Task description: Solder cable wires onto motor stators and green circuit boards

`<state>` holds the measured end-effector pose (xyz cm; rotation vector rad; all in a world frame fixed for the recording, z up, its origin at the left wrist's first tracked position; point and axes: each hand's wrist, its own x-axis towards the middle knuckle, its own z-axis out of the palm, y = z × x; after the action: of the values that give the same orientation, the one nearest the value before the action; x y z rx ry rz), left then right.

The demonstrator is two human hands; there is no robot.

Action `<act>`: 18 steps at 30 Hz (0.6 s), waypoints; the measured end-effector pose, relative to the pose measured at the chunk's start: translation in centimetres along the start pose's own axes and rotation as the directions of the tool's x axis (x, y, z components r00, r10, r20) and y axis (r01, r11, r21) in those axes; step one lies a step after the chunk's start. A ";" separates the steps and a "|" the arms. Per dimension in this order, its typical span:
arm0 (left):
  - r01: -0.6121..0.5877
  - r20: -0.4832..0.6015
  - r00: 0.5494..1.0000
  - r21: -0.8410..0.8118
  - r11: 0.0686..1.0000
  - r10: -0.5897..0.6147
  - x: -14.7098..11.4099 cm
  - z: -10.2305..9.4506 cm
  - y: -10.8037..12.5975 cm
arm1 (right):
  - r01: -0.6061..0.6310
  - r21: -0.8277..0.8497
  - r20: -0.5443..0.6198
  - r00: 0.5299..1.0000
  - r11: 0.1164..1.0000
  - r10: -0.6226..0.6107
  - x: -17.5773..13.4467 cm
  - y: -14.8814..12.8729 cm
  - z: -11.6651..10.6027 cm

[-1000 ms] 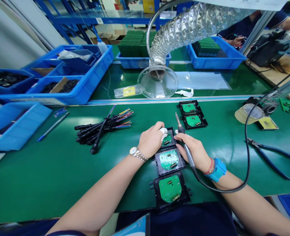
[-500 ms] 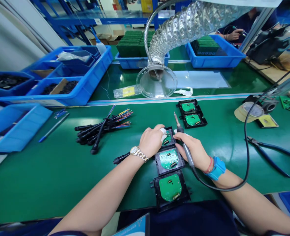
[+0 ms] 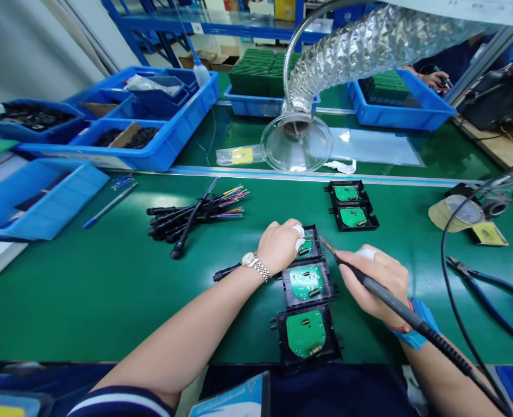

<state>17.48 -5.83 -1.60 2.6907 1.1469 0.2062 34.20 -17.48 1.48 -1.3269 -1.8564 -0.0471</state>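
My right hand (image 3: 375, 278) grips a soldering iron (image 3: 382, 292), its tip pointing left, close to the right edge of the top black case. Fingers of my left hand (image 3: 280, 246), with white finger covers, are pinched over that top case (image 3: 312, 231) and its green circuit board (image 3: 305, 248). A black cable (image 3: 226, 272) passes beneath my left wrist toward those fingers; thin wire ends show faintly at the board, partly hidden. Below stand a middle case with a circuit board (image 3: 306, 282) and a lower case with another circuit board (image 3: 306, 334), in a column.
Left lies a bundle of black cables (image 3: 190, 220) with coloured wire ends. Two joined cases (image 3: 352, 205) sit farther back, under a fume extractor hood (image 3: 297, 143). Pliers (image 3: 477, 284) and a tape roll (image 3: 456, 214) are right. Blue bins (image 3: 186, 130) line the back; a co-worker's hand (image 3: 436, 78) shows beyond.
My right hand has moved right and turned the soldering iron from tip-up to tip toward the top case. My left hand stays at that case. The whole view has shifted slightly.
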 end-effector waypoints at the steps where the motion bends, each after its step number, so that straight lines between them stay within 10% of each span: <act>1: 0.000 -0.002 1.000 -0.006 1.000 0.000 0.0 0.0 0.0 | -0.002 0.023 0.031 1.000 1.000 0.002 0.0 0.0 0.2; 18: -0.010 0.001 1.000 -0.030 0.999 0.010 0.0 0.0 -0.1 | -0.028 0.059 0.236 0.972 0.998 0.014 -0.5 1.1 1.7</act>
<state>17.39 -5.78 -1.66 2.6707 1.1207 0.2215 34.15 -16.54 -0.40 -1.3561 -2.0230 0.1856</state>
